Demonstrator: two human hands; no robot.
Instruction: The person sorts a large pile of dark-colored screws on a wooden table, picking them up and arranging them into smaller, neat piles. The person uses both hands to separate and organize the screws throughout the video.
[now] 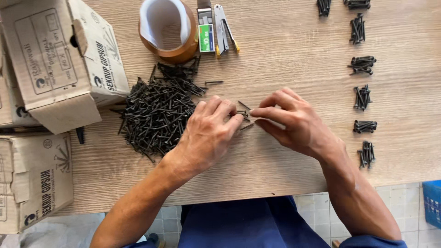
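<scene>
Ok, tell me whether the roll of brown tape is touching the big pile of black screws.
Touching. In the head view the top screws of the big pile reach up against the lower edge of the tape roll, with no wood showing between them.

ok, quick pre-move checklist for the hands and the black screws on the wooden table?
1. Left hand and right hand meet over a few loose black screws: ok.
2. Firm grip on those screws: cannot tell, fingers hide them.
3. Big pile of black screws beside left hand: ok.
4. Small screw bundles lined in a column along the right side of the wooden table, apart from each other: ok.
5. Brown tape roll and metal stapler clear of hands: ok.
</scene>
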